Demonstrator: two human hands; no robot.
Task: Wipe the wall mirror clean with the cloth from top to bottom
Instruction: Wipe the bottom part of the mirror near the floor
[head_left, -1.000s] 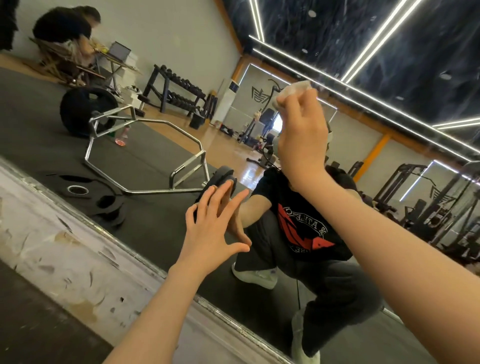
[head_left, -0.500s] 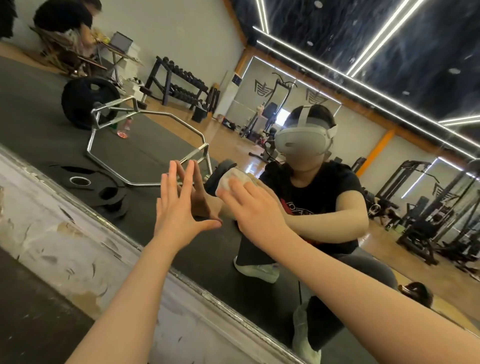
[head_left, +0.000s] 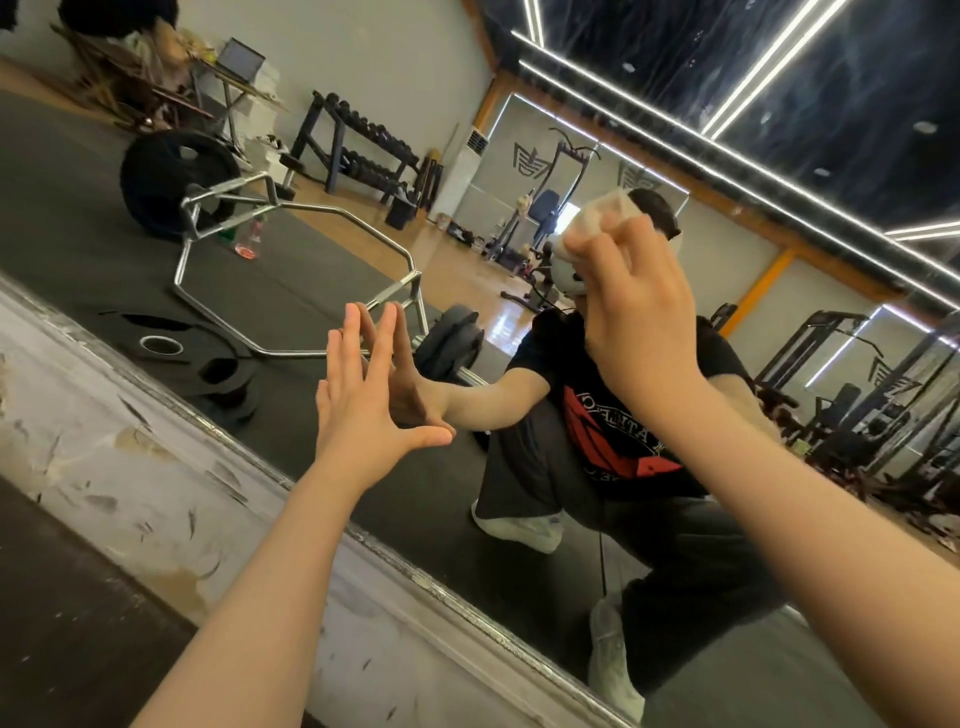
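Wiping the gym mirror (head_left: 291, 291)

My right hand (head_left: 631, 322) grips the cloth (head_left: 597, 215) against the glass; my left hand (head_left: 363, 405), fingers spread straight, presses flat on it lower down.

White cloth (head_left: 597, 218) bunched against wall mirror (head_left: 311, 270)

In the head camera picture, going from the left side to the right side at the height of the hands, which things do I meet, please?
Peeling wall strip below the mirror → weight plates seen in the mirror → left hand flat on the mirror → right hand holding the cloth.
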